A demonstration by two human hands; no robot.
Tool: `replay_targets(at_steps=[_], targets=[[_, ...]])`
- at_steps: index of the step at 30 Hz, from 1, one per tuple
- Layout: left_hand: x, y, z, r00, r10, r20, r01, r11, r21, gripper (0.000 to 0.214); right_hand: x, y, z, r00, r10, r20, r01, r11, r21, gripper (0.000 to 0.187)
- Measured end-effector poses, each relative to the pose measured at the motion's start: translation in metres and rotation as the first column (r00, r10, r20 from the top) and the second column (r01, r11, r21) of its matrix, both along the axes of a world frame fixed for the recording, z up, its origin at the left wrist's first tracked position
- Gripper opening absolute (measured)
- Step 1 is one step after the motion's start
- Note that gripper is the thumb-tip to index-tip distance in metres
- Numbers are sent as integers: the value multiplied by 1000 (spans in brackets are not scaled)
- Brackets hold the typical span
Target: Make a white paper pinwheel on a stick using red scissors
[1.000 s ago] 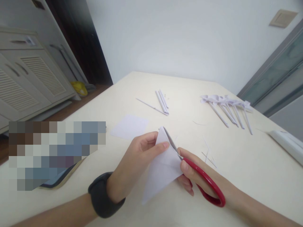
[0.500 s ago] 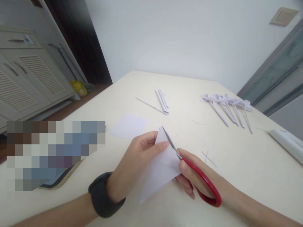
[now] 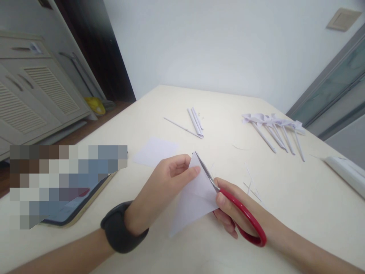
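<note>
My left hand [image 3: 173,180] pinches a folded sheet of white paper [image 3: 194,207] near its top corner, thumb on the front face. A black band circles that wrist. In my right hand [image 3: 228,205] are red-handled scissors [image 3: 246,215], with fingers through the loops. The scissor blades lie along the paper's upper right edge, their tips close to its top corner. Whether the blades are fully closed is hard to make out. Behind my left hand a flat white paper square [image 3: 154,151] lies on the table.
Rolled paper sticks [image 3: 195,122] lie mid-table. Crinkled paper pieces on several sticks [image 3: 273,123] lie at the back right. Thin paper strips [image 3: 251,182] are scattered right of the scissors. A partly blurred tablet-like device [image 3: 74,220] sits at left, a white object [image 3: 346,173] at the right edge.
My left wrist has shifted slightly up and left, and the paper's lower corner has risen a little. Both hands keep their holds; the blades stay along the same edge.
</note>
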State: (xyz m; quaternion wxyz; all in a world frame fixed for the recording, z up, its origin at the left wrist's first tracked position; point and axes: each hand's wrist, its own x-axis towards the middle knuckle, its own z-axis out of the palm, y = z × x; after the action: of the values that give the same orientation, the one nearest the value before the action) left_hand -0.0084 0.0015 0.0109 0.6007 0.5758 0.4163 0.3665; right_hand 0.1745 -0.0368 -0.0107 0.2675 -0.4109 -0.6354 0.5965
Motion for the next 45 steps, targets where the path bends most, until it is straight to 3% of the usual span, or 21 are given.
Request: replay_targets(at_steps=[6,15,33,45], targets=[[-1,4,3,994,92,-67,-84,989,121,23,0,0,1,1000,4,3,-4,999,-50,35],[1,-1,0,998,52,-29,-51,998,20,25,0,-1,11,998,-18,-57,10,991,-136,35],[2,-2,-2,998,58,-12,-58,998,2,22,1,-1,-6,999,-33,-17,32,998,-50,32],[2,-2,-3,999,53,10,-53,998,-27,22,2,-2,-5,1000,-10,-5,10,1000,-26,31]])
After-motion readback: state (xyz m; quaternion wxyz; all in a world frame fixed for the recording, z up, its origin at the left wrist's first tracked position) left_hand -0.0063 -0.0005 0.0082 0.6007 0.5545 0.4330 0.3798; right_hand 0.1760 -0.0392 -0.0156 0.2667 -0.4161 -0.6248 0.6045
